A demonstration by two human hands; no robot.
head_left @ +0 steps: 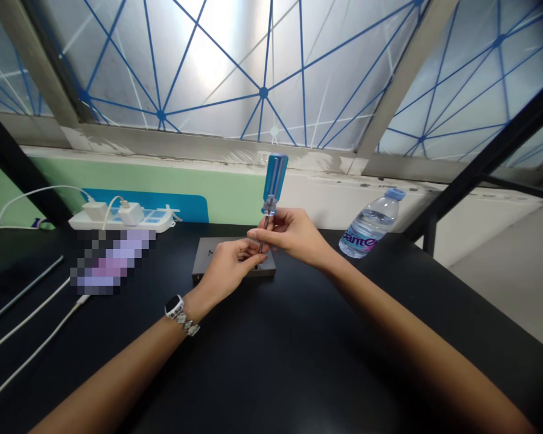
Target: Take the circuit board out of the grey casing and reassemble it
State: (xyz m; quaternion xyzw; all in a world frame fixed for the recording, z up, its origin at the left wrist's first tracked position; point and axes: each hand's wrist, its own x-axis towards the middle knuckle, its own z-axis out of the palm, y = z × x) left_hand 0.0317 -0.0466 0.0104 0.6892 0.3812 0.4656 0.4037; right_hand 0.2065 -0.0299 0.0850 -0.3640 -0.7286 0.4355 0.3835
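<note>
Blue-handled screwdriver (275,178) | slightly tilted | hands (295,234) at shaft (266,223) | grey box (204,254) below

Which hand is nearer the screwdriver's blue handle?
The right hand, gripping the shaft just below the blue handle; the left hand is lower, over the grey box.

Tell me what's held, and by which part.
The blue-handled screwdriver, by its metal shaft, below the handle, in the right grip. Whether the left grip also holds it cannot be told.
</note>
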